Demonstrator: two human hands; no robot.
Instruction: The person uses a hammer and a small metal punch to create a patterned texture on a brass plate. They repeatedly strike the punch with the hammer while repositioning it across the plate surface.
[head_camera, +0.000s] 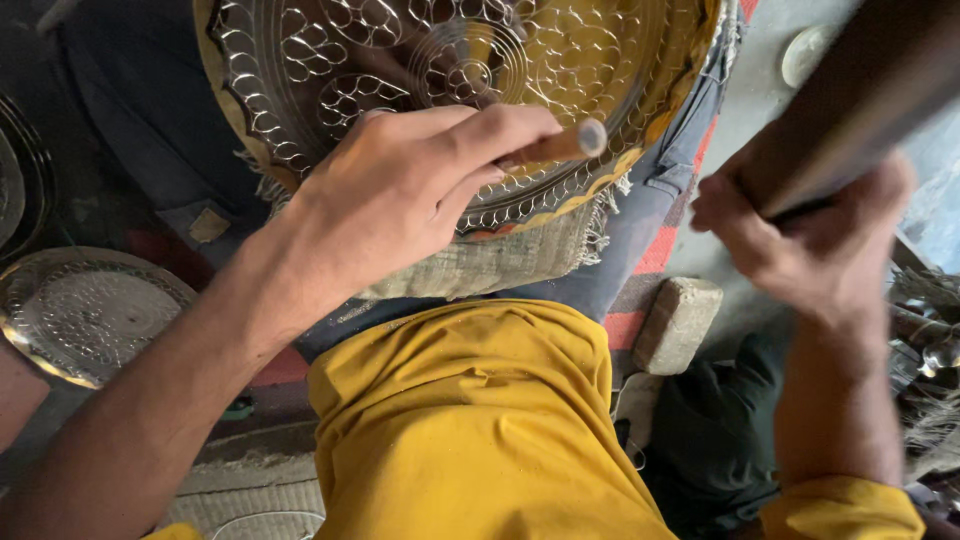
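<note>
Yellow shirt (470, 430) nearest the camera. Left hand (400, 190) fingers closed around a punch rod (565, 143), tip set on the engraved brass plate (560, 60) lying on a woven pad (500, 262) over the lap. Right hand (810, 230) fisted around a blurred hammer handle (860, 110), raised beside the plate. Second engraved plate (85, 315) lies far left.

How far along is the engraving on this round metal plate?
Done: loop and scallop patterns cover most of the visible plate. In hand: the left hand holds a punch on the plate near its edge, and the right hand grips a raised, blurred dark tool. Left: cannot tell, since the hand hides that patch.
</note>
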